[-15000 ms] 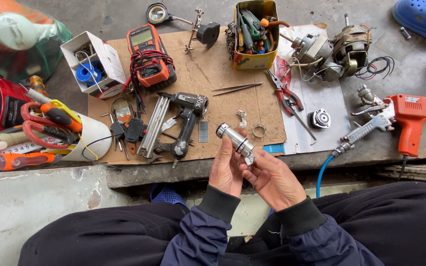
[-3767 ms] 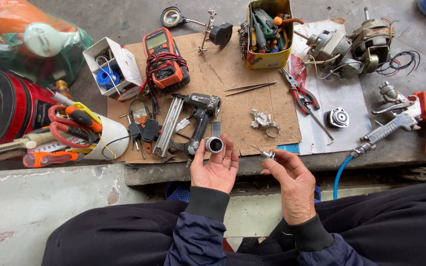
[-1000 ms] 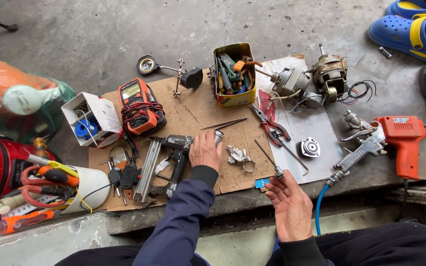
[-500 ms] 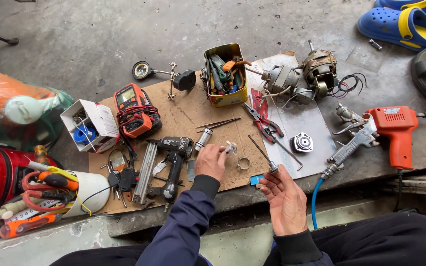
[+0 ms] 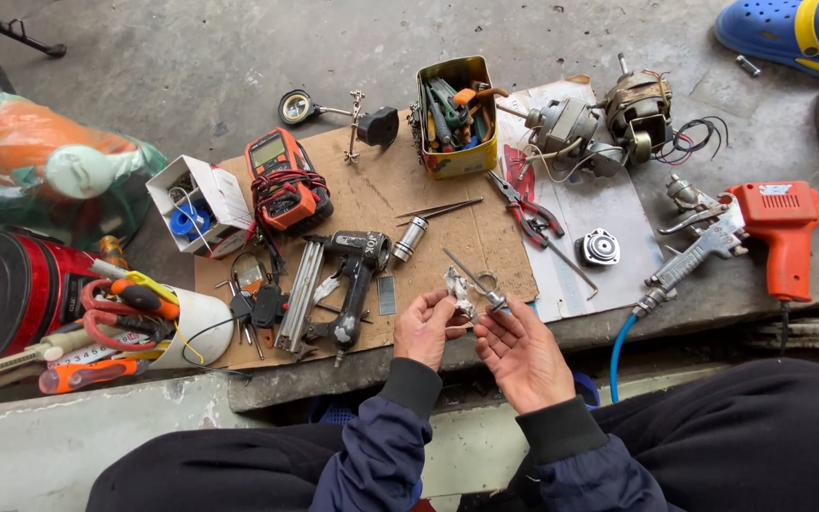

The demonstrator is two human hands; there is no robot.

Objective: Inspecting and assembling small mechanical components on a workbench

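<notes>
Left hand pinched a small metal part; right hand, half open, steadied its end at three o'clock for alignment.

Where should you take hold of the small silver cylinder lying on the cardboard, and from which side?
Pinch the silver cylinder across its round body, midway along, coming straight down from above. It lies flat on the cardboard with bare space on both long sides, the tweezers just beyond its far end.
</notes>
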